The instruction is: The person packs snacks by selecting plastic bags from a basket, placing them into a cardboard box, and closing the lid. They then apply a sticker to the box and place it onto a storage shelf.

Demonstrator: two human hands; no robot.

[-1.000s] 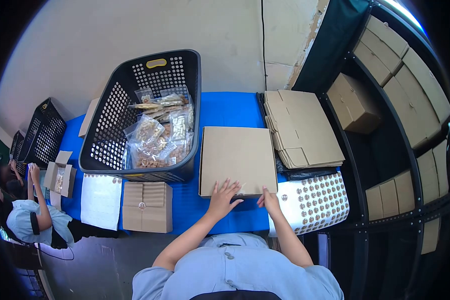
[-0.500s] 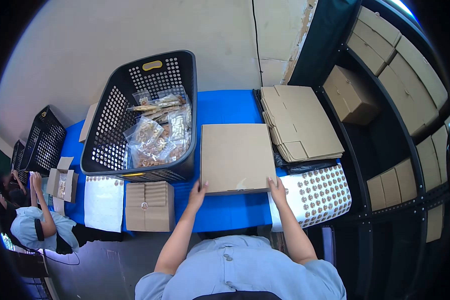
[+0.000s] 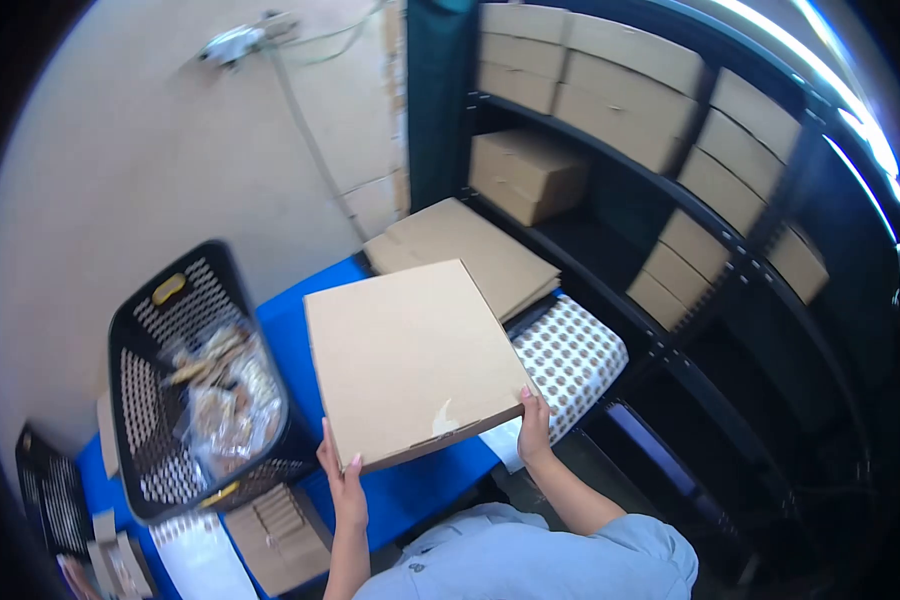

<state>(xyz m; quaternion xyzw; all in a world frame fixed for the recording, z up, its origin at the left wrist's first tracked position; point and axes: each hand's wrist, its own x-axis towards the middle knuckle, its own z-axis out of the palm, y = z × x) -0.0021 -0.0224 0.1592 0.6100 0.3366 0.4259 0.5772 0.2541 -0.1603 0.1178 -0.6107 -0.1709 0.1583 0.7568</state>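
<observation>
A closed flat cardboard box (image 3: 410,355) is held up in front of me, tilted, over the blue table (image 3: 295,325). My left hand (image 3: 344,478) grips its near left corner, thumb on top. At the near right corner my right hand (image 3: 533,425) grips the box, its thumb by the top edge. Flattened cardboard (image 3: 465,245) lies stacked just behind the box. To the left stands a black perforated basket (image 3: 135,400) with clear plastic packets (image 3: 235,400) inside.
Black shelves (image 3: 610,140) with cardboard boxes (image 3: 625,110) rise at the right. A sheet of round stickers (image 3: 575,355) lies at the table's right end. Near the basket are a brown box (image 3: 280,540), a white sheet (image 3: 205,565) and another open box (image 3: 120,565).
The view has turned right toward the shelves. Both hands have lifted the box off the table, and it is now tilted.
</observation>
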